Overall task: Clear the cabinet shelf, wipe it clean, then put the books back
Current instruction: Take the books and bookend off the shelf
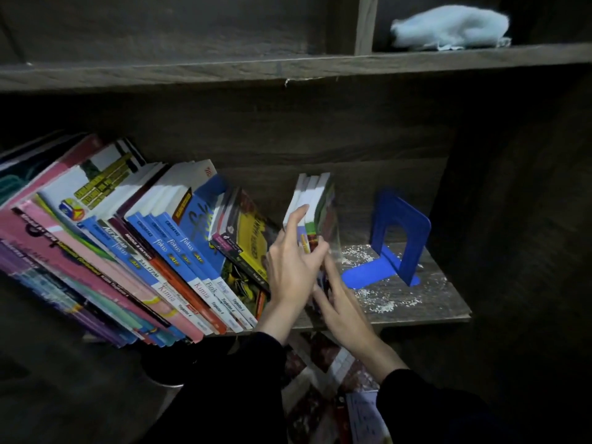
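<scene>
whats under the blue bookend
The blue bookend has its flat base on the wooden shelf, with white specks scattered around it. Whether specks lie beneath the base cannot be seen, because the base covers that spot.

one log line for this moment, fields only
stage: clearing; left hand: grips book bundle; right hand: presses its side; shelf: white specks, unwiped; bookend: upright; cloth: compartment above
</scene>
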